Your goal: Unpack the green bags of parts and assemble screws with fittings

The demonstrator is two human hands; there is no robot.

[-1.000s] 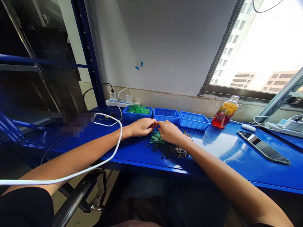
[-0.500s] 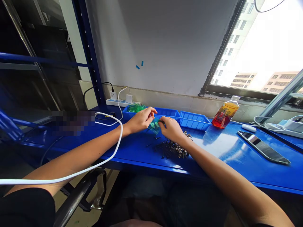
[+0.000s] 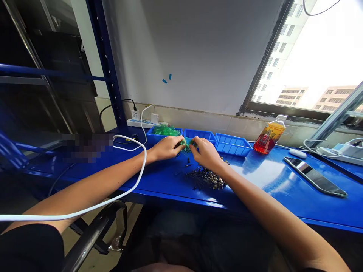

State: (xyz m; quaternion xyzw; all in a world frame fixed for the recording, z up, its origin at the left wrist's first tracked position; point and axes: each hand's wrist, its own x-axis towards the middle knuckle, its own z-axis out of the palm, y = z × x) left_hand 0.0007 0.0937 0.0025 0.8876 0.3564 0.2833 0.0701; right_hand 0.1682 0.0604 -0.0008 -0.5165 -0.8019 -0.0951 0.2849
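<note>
Blue tabletop; seemingly a green bag in both hands

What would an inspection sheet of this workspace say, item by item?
Surface: glossy blue tabletop, glare at right.
Job's things: small green see-through plastic bag between the hands; pile of dark and silvery screw-like metal pieces nearer the person; three open blue plastic bins in a row, the leftmost holding green plastic bags.
Clutter: clear bottle of red-orange drink, black-screened phone and small white rounded case, all at right.
Fingers: the left hand and right hand both pinch the bag.
Cables: thick white cable crosses before the left forearm; white power strip with plugs by the wall.
Surroundings: plain grey wall; window showing buildings; pixelated patch at left, unreadable.
</note>
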